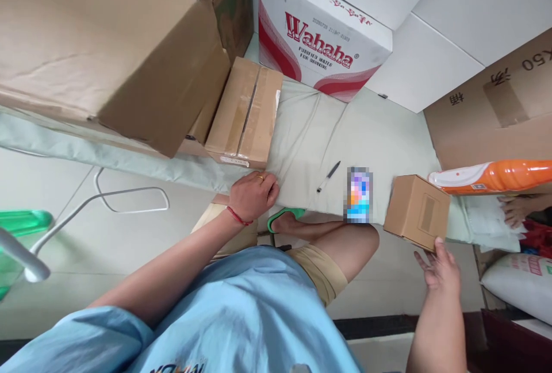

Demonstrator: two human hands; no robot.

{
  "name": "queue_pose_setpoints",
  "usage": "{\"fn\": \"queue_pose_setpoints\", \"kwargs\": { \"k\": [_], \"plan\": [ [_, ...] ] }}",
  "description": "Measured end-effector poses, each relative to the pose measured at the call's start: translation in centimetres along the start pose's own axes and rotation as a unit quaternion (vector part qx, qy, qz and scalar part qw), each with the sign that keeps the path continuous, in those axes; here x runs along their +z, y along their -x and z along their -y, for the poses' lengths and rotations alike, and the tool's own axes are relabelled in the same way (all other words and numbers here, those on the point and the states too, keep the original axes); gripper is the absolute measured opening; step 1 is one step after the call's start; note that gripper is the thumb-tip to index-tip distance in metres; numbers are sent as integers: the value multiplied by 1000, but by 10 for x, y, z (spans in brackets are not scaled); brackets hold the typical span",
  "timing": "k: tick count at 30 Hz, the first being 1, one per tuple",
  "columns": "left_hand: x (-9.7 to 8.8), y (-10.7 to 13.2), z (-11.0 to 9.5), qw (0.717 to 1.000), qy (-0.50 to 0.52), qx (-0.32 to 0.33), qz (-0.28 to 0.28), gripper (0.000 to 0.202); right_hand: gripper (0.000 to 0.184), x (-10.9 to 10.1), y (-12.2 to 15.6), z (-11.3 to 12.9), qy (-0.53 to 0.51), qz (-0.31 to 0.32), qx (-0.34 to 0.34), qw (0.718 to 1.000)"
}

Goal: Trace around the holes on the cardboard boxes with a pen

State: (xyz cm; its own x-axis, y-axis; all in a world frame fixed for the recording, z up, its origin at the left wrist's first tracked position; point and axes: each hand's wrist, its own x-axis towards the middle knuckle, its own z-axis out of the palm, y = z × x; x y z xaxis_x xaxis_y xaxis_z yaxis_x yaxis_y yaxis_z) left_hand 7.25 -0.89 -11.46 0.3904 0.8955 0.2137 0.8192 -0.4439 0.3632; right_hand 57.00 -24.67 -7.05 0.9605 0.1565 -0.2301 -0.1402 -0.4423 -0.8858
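My left hand [254, 195], with a ring and a red string bracelet, is curled closed at the edge of the cloth-covered surface; nothing shows in it. Just beyond it lies a taped cardboard box [246, 114]. Over on the right, my right hand [440, 269] has its fingers spread, and its thumb tip touches the lower corner of a small brown cardboard box [416, 209]. That box overhangs the near edge a little. Between my hands are a black pen [329, 176] and a phone with a blurred, colourful screen [359, 195].
A Wahaha water carton [323, 34] stands at the back, with large cardboard boxes [107, 34] on the left. An orange bottle [495, 176] lies at right, near another person's hand [514, 212]. A white metal frame [129, 197] and a sack [517, 281] are lower.
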Motion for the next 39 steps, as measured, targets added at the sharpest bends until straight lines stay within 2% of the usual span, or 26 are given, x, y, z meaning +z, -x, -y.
{"fn": "queue_pose_setpoints", "kwargs": {
  "k": [2, 4, 6, 7, 10, 12, 15, 18, 21, 23, 25, 27, 29, 31, 35, 37, 39],
  "plan": [
    [1, 0, 0, 1000, 4, 3, -2, 29, 79, -2, 11, -7, -10, 34, 51, 998],
    [1, 0, 0, 1000, 12, 6, -5, 28, 84, 2, 19, -9, -49, 100, 109, 988],
    [2, 0, 1, 1000, 24, 8, -10, 27, 78, 10, 24, -7, -104, 147, 136, 974],
    [2, 1, 1, 999, 31, 10, -13, 26, 71, 13, 25, -5, -130, 146, 130, 972],
    [1, 7, 2, 998, 61, 9, -30, 24, 47, 20, 30, 0, -206, 81, 78, 972],
    [-1, 17, 4, 995, 86, 2, -46, 23, 43, 20, 40, 3, -267, 64, 36, 961],
    [-7, 40, 7, 989, 132, -16, -66, 28, 45, 25, 76, 8, -345, 103, 2, 933],
    [-16, 64, 7, 969, 242, -42, -26, 23, 43, 45, 135, 10, -344, 154, 41, 926],
    [-27, 75, 2, 930, 352, -62, 85, 33, 46, 80, 204, 2, -301, 221, 89, 923],
    [-34, 76, -3, 893, 421, -72, 141, 45, 52, 104, 247, -6, -270, 275, 121, 915],
    [-42, 73, -9, 848, 498, -85, 163, 59, 52, 124, 283, -13, -261, 320, 152, 898],
    [-48, 69, -16, 798, 572, -111, 155, 68, 49, 138, 308, -19, -257, 360, 159, 882],
    [-52, 66, -21, 751, 629, -146, 140, 71, 44, 145, 321, -22, -253, 384, 150, 875],
    [-54, 66, -24, 714, 666, -169, 133, 70, 37, 148, 323, -24, -245, 380, 139, 881],
    [-52, 71, -21, 660, 707, -207, 148, 76, 35, 144, 315, -25, -235, 350, 118, 899],
    [-51, 76, -19, 630, 725, -217, 172, 80, 39, 141, 313, -26, -242, 356, 111, 896],
    [-52, 80, -20, 618, 734, -211, 187, 81, 42, 139, 312, -27, -253, 366, 123, 887]
  ]
}}
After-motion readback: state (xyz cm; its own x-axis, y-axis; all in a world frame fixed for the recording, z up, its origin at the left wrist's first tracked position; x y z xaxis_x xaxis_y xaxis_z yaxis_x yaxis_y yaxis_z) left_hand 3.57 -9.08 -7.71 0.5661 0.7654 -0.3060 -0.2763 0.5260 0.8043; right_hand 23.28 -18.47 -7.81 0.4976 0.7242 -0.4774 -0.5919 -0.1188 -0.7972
